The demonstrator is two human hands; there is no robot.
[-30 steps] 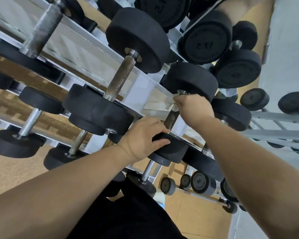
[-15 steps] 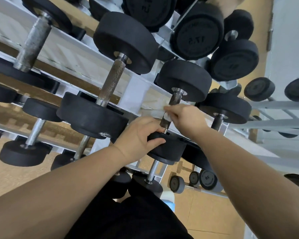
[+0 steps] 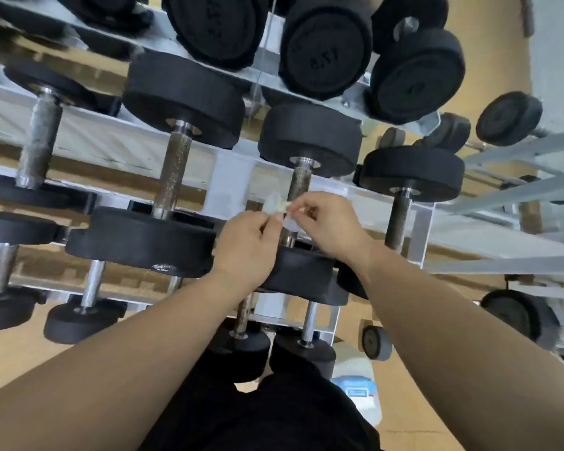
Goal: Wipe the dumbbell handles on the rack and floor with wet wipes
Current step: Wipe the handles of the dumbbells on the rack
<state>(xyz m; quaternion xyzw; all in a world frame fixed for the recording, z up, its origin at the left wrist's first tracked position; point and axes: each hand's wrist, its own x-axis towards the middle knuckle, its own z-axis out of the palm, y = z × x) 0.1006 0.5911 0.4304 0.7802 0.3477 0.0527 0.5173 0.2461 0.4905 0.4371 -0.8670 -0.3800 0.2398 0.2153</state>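
Wipe (image 3: 275,205) pinched between left hand (image 3: 248,245) and right hand (image 3: 328,222) (before handle (image 3: 302,183)).

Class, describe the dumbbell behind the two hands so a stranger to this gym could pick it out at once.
Find the pale metal rack and look along its middle shelf. The dumbbell stands just right of the white upright, its handle rising behind the left hand and right hand. Alone among its neighbours, it has a wet wipe pinched in front of its handle.

The round rubber dumbbell heads (image 3: 183,99) are showing black against the pale grey metal rack (image 3: 228,177). The thin crumpled wet wipe (image 3: 275,203) is looking whitish.
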